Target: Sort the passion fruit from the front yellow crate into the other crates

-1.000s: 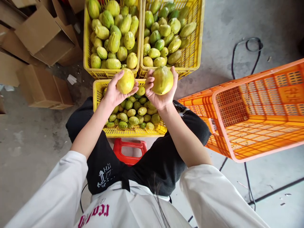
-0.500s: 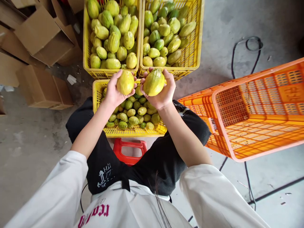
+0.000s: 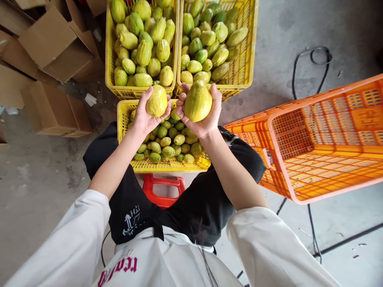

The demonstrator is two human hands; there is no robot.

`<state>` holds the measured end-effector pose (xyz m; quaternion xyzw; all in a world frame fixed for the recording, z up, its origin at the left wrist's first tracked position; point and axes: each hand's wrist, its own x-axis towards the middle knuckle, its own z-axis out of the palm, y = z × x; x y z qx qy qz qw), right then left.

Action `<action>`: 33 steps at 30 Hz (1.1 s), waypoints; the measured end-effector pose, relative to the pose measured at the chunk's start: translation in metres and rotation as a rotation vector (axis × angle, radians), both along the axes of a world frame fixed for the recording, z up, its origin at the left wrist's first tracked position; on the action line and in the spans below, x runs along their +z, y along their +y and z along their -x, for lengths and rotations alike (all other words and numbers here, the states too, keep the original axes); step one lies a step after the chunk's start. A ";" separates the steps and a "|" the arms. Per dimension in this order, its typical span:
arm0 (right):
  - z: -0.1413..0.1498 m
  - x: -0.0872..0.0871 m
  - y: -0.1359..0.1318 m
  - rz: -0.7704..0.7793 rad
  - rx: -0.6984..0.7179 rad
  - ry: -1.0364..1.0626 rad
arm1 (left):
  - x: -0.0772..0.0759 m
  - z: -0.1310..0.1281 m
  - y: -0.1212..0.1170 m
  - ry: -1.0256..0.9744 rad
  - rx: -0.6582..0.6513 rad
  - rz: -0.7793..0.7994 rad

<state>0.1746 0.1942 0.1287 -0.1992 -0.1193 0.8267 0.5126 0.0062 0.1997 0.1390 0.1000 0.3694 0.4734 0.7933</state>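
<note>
My left hand (image 3: pixel 146 113) is closed round a yellow papaya (image 3: pixel 156 101), thumb along its left side and fingers beneath. A larger, ribbed yellow-green papaya (image 3: pixel 197 101) rests in my right hand (image 3: pixel 209 119), whose fingers and thumb wrap its sides. Both hands are side by side, palms up, over the far part of a yellow crate (image 3: pixel 167 170) holding many small green and yellow fruits. Just beyond my hands stand two more yellow crates, one on the left (image 3: pixel 109 63) and one on the right (image 3: pixel 250 59), full of green-yellow papayas.
An orange crate (image 3: pixel 363 115) lies tilted at the right, its opening facing me. Cardboard boxes (image 3: pixel 49 38) are heaped at the upper left. Between my knees is a red plastic stool (image 3: pixel 147 187). A black cable (image 3: pixel 295 75) runs over the concrete floor behind the orange crate.
The papaya in my right hand has turned from lying slanted to standing more upright, its narrow end pointing away. My left hand still holds its papaya, slightly shifted.
</note>
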 end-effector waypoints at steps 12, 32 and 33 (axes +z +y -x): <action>-0.002 0.001 0.004 0.138 0.036 -0.016 | -0.005 0.002 -0.002 0.087 0.001 0.004; -0.003 0.005 0.003 0.144 -0.090 -0.051 | -0.006 0.004 0.004 0.028 0.048 -0.030; -0.004 0.005 0.003 0.154 -0.084 -0.059 | -0.006 0.004 0.004 0.025 0.039 -0.030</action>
